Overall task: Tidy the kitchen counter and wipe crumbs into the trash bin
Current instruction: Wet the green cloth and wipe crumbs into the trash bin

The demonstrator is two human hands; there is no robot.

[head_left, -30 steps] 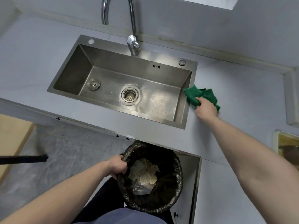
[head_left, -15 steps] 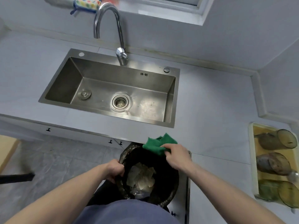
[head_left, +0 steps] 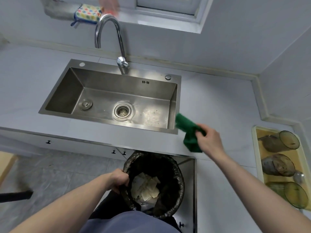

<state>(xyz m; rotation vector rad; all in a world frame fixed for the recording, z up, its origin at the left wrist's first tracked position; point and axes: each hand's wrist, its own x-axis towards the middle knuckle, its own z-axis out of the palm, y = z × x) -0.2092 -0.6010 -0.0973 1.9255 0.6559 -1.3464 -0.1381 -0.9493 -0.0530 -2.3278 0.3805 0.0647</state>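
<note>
Floor (head_left: 55, 174) shows at far left, where a dark bar (head_left: 16, 195) is cut off by the frame edge. Sink (head_left: 70, 91) sits in the counter (head_left: 210, 101) under a tap (head_left: 109, 29). Below, the left hand (head_left: 118, 179) grips the bin (head_left: 176, 185) rim, fingertips hidden inside the liner; crumpled paper lies within. Right hand (head_left: 209, 139) holds a green cloth (head_left: 188, 130) above the counter by the sink's right corner. Tray (head_left: 255, 148) of blurred glassware is cut off at right
</note>
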